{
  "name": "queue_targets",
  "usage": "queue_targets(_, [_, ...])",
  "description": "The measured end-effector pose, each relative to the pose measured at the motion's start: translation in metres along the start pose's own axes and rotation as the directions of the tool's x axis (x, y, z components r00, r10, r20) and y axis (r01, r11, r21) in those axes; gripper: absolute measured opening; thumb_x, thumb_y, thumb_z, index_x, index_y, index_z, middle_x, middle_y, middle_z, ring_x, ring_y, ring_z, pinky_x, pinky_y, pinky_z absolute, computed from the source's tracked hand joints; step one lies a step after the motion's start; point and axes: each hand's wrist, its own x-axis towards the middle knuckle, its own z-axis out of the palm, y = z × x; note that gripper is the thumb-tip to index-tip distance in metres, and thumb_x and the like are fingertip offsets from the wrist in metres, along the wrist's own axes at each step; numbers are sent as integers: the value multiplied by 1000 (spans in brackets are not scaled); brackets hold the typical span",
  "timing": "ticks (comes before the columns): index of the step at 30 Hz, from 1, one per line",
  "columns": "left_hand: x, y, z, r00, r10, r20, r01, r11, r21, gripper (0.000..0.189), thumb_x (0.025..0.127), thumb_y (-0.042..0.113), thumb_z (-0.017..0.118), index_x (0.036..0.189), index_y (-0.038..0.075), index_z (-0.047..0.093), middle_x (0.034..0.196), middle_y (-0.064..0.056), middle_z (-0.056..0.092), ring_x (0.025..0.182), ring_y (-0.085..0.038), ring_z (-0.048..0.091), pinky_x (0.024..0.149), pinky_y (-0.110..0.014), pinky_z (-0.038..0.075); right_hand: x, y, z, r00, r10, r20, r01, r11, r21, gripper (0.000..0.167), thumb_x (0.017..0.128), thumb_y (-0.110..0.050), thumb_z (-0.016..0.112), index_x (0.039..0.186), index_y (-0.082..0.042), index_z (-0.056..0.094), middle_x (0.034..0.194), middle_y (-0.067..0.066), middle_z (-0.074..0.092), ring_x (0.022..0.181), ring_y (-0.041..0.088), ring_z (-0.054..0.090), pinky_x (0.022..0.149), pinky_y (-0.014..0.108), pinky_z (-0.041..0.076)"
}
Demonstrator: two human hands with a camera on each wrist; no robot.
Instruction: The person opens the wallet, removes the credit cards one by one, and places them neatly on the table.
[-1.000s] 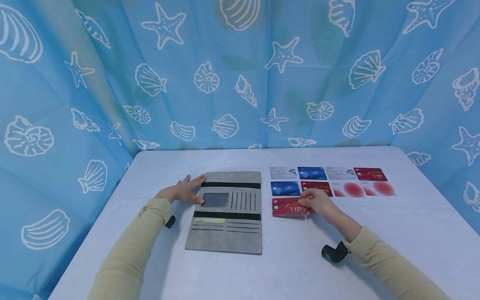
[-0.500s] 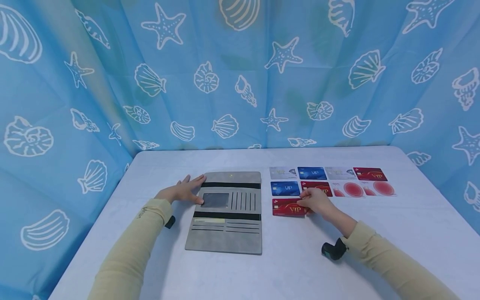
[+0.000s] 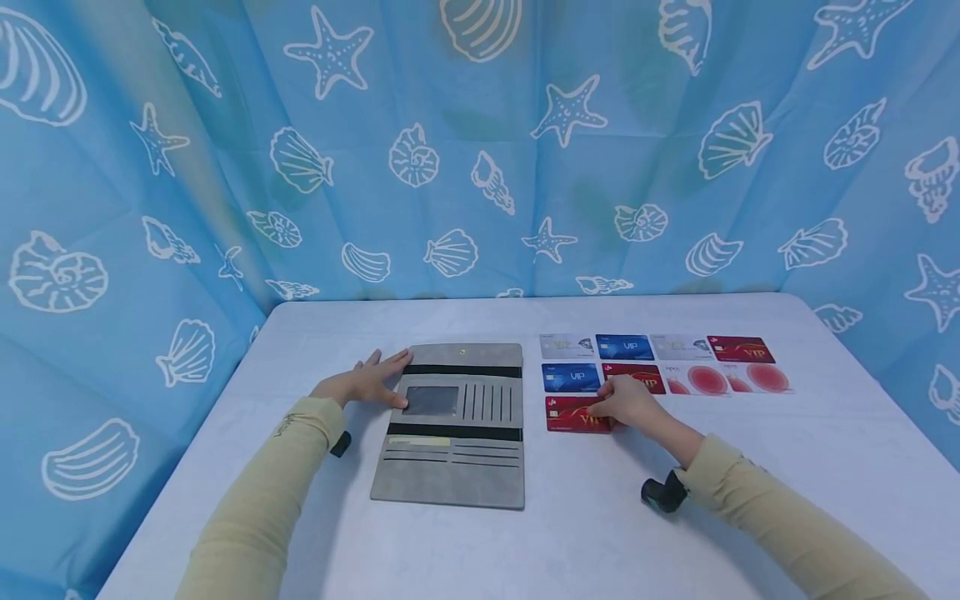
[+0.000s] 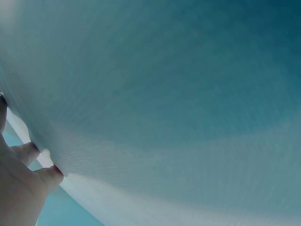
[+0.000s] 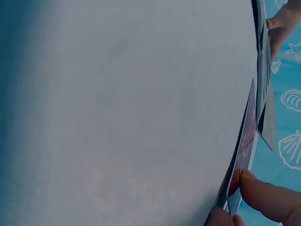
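An open grey wallet [image 3: 450, 487] lies flat on the table, with a dark clear window, black bands and several card slots. My left hand [image 3: 367, 383] rests along its upper left edge, fingers spread; in the left wrist view that hand [image 4: 21, 176] shows only at the left edge. My right hand [image 3: 633, 402] pinches a red VIP card [image 3: 570, 414] by its right end, in front of the other cards. Seen from the right wrist, the thumb [image 5: 268, 197] is on the card's face [image 5: 247, 134], with fingertips beneath and the card at a slant to the cloth.
Two rows of cards lie behind the held one: silver [image 3: 566, 346], blue [image 3: 570, 377], dark red [image 3: 738, 348] and white with red circles [image 3: 767, 377]. A yellowish strip [image 3: 420, 441] shows in a wallet slot. A blue shell-print curtain [image 3: 480, 167] hangs behind.
My right hand has slid slightly left over the red card, its fingertips covering more of the face. The card's near edge has shifted up a little. The left hand and wallet stay put.
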Motion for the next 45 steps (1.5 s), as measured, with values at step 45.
queue_targets(45, [1, 1, -1, 1000, 5, 2, -5, 1000, 15, 94, 78, 42, 68, 148, 17, 10, 155, -7, 3, 138, -39, -12, 109, -57, -7, -1, -9, -14, 998, -47, 34, 48, 999, -20, 36, 80, -17, 70, 106, 4, 56, 96, 18, 57, 71, 21, 56, 65, 29, 55])
